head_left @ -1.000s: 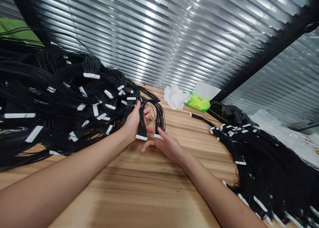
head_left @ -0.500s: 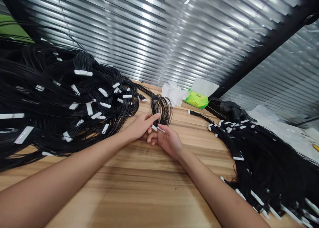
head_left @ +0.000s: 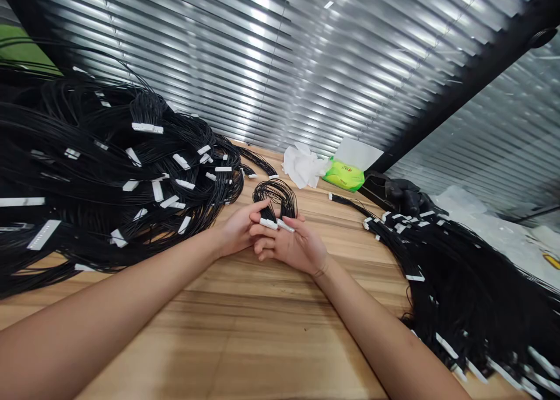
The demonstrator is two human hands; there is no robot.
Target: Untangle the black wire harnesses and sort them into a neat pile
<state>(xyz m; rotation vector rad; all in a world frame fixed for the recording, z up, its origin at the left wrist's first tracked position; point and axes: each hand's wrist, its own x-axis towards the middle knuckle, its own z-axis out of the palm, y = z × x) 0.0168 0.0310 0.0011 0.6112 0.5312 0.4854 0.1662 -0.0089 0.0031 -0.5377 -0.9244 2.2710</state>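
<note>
A short black wire harness arches in a loop between my two hands, its white end connectors lying side by side. The left white connector is pinched by my left hand, with the thumb along the wires. My right hand is turned palm up, its thumb on the right white connector and its fingers curled under both. The fingertips of the two hands meet beneath the connectors. Both hands are just above the wooden table.
A large heap of black harnesses with white connectors covers the left side. Another pile of them lies on the right. White crumpled tissue and a green tissue pack sit at the back, against the corrugated metal wall.
The wire loop has dropped lower and opened toward me, and both white connectors now show side by side. My right palm has turned further up. A harness end behind the loop has come into view.
</note>
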